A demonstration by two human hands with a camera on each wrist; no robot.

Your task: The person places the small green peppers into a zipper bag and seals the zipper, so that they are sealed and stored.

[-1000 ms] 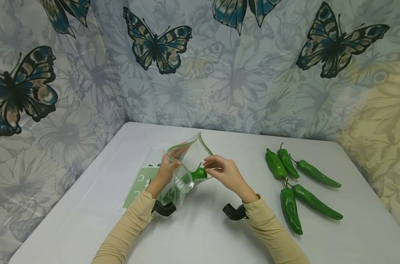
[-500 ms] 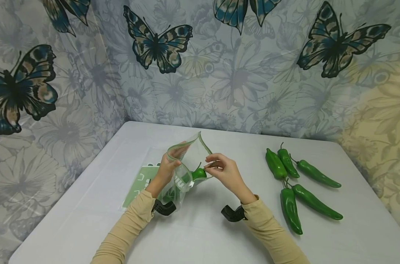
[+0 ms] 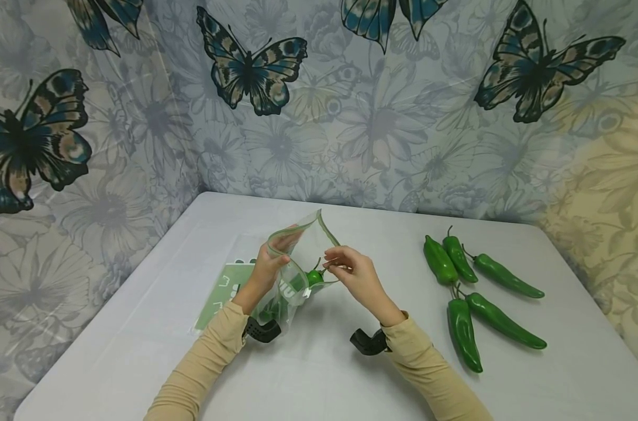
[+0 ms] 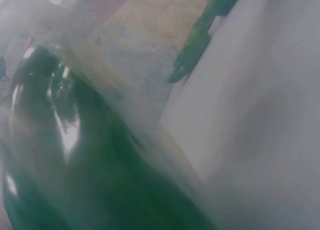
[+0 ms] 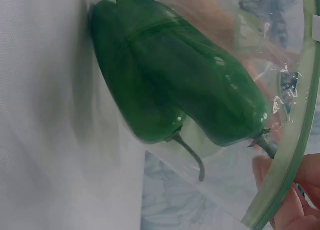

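Both hands hold a clear zip bag (image 3: 297, 257) upright: left hand (image 3: 265, 270) grips one rim, right hand (image 3: 352, 275) pinches the other. Apparently two green peppers (image 5: 185, 90) lie inside, just below the fingers.

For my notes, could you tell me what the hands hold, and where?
Both hold the clear bag by its green-edged mouth: left hand one side, right hand the other.

Both forearms reach forward over the table in tan sleeves, a black wrist mount under each. Left hand (image 3: 266, 270) raised, fingers curled, thumb and fingertips pinched. Right hand (image 3: 357, 277) just beside it, palm down, wrist bent, thumb and forefinger pinched, other fingers loosely curled. Hands near each other, not touching.
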